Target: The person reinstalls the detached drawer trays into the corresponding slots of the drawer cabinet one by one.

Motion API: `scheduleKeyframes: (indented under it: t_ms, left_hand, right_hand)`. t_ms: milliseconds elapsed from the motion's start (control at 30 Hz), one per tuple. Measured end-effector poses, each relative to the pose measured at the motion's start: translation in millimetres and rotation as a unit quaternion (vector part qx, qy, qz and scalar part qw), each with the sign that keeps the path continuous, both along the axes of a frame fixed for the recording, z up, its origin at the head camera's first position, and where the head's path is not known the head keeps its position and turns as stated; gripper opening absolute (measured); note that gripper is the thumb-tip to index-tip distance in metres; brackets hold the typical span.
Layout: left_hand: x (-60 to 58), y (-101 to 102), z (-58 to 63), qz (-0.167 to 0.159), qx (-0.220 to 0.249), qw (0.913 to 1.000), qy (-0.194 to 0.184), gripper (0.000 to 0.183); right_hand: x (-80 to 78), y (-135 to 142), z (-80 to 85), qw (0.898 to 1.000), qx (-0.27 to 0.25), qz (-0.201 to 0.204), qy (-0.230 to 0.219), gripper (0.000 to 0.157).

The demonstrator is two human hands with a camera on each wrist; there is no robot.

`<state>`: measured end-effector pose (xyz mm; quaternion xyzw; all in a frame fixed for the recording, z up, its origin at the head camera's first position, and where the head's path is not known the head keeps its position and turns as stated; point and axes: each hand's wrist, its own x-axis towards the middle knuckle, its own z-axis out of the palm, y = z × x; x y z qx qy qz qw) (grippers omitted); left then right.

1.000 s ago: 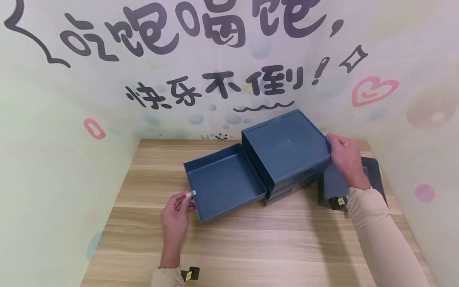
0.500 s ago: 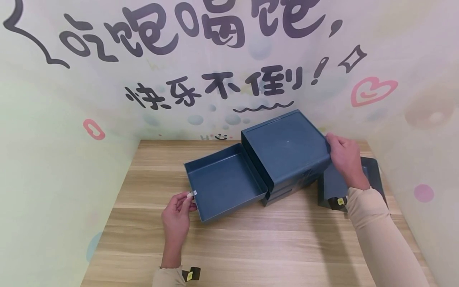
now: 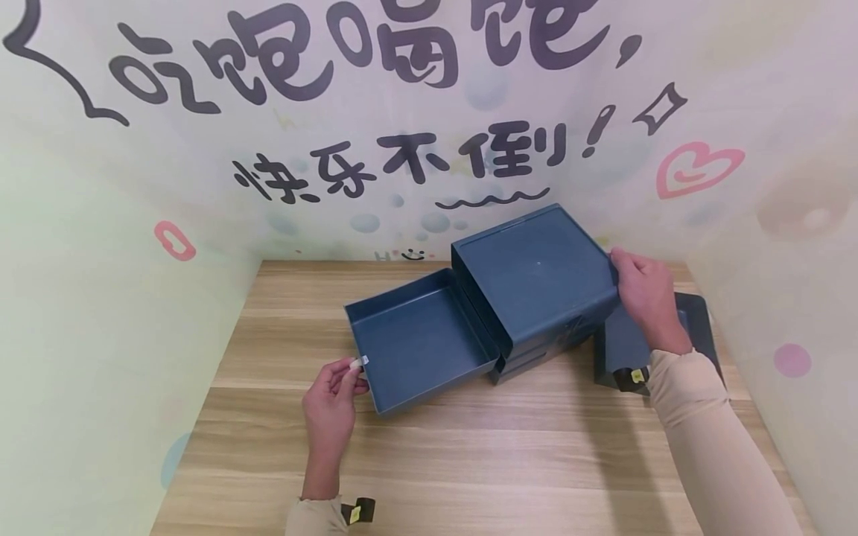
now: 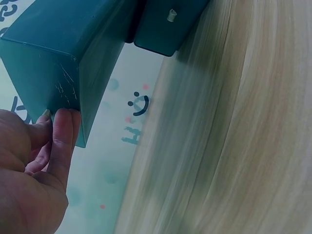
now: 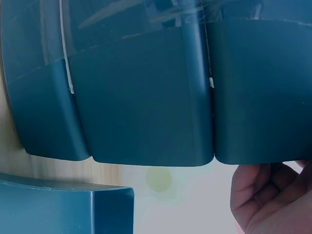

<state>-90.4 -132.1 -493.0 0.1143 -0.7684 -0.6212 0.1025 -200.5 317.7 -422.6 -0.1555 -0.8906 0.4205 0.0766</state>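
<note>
Three blue containers show: one drawer [image 3: 422,342], one cabinet [image 3: 536,268] and one tray [image 3: 622,344]. The drawer juts from the top of the cabinet's left-facing front, its rear end at the opening; its blue floor is in plain view between four low walls. The cabinet stands angled on the wood-grain table [image 3: 469,461], and the right wrist view counts three tiers along its side. One white knob [image 4: 171,15] shows on a lower front in the left wrist view. The tray sits at the right, partly behind the cabinet and the right arm, so its full contents cannot be told. Two hands are at work. The left hand [image 3: 331,402] pinches the drawer's front edge, thumb and fingers drawn close together beside one small white piece [image 3: 364,360]. The right hand [image 3: 646,294] grips the cabinet's rear upper edge with folded fingers. Two beige sleeves [image 3: 727,439] cover the forearms, with one black band [image 3: 632,378] near each cuff. Two lines of dark writing and one pink heart [image 3: 700,170] mark the back wall [image 3: 415,115].
</note>
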Motion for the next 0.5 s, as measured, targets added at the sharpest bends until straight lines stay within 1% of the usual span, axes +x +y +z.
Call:
scheduleKeyframes:
  t_ms: [133, 233, 467, 500]
  left_hand:
    - [0.9, 0.9, 2.0, -0.002, -0.006, 1.0000, 0.002, 0.018]
    - [0.6, 1.0, -0.1, -0.004, -0.007, 1.0000, 0.002, 0.018]
    - [-6.2, -2.8, -26.1, 0.000, 0.009, 1.0000, 0.002, 0.019]
    - [-6.8, -2.8, -28.3, 0.000, 0.009, 1.0000, 0.003, 0.018]
  right_hand:
    - [0.0, 0.1, 0.3, 1.000, 0.000, -0.002, -0.005, 0.067]
    - [0.4, -0.1, 0.8, 1.000, 0.000, -0.003, -0.009, 0.067]
    - [1.7, -0.7, 1.5, 1.000, -0.002, -0.005, -0.011, 0.065]
    - [1.9, -0.6, 1.5, 1.000, -0.001, -0.005, -0.011, 0.066]
